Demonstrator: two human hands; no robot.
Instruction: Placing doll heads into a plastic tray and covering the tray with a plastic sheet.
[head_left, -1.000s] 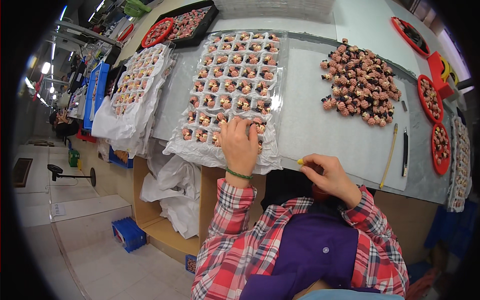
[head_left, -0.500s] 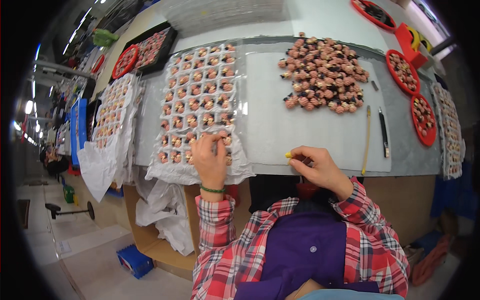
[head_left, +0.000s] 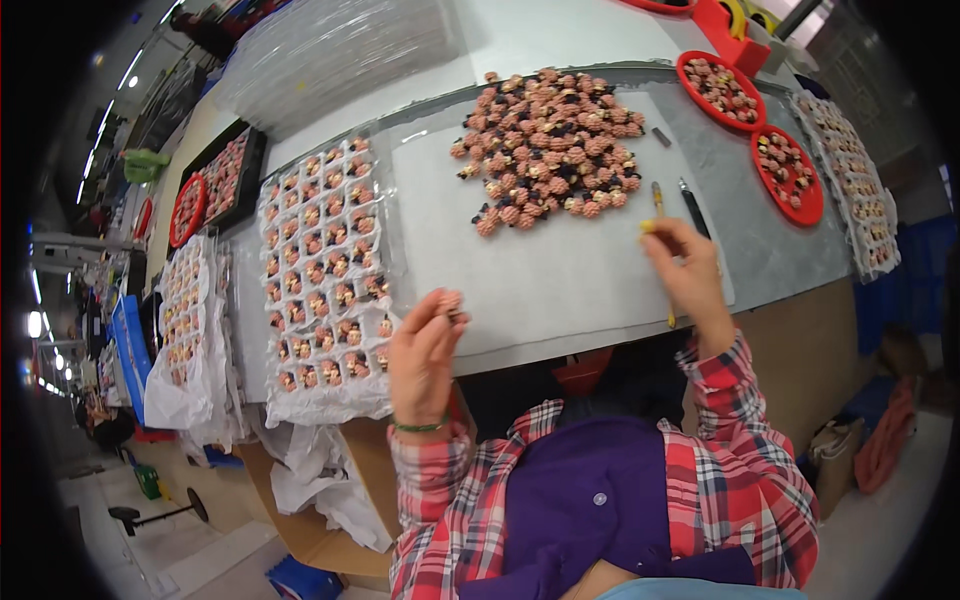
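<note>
Mostly filled already: clear tray (head_left: 325,280) at the left of the desk (head_left: 560,285) with a pink piece in nearly every pocket. Still left: a large heap of pink pieces (head_left: 548,145) at the middle. Left hand (head_left: 425,350), grip closed on one pink piece (head_left: 452,300), just beside the tray's near corner. Right hand (head_left: 690,275) pinched around a thin yellow stick (head_left: 660,230), below the heap. Judging by that heap, plenty remaining.

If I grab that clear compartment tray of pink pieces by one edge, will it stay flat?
Probably not. The clear tray looks like thin formed plastic, so it would likely flex. Its small pink pieces sit loose in open pockets and could spill. It overhangs the table edge, so support it underneath.
</note>
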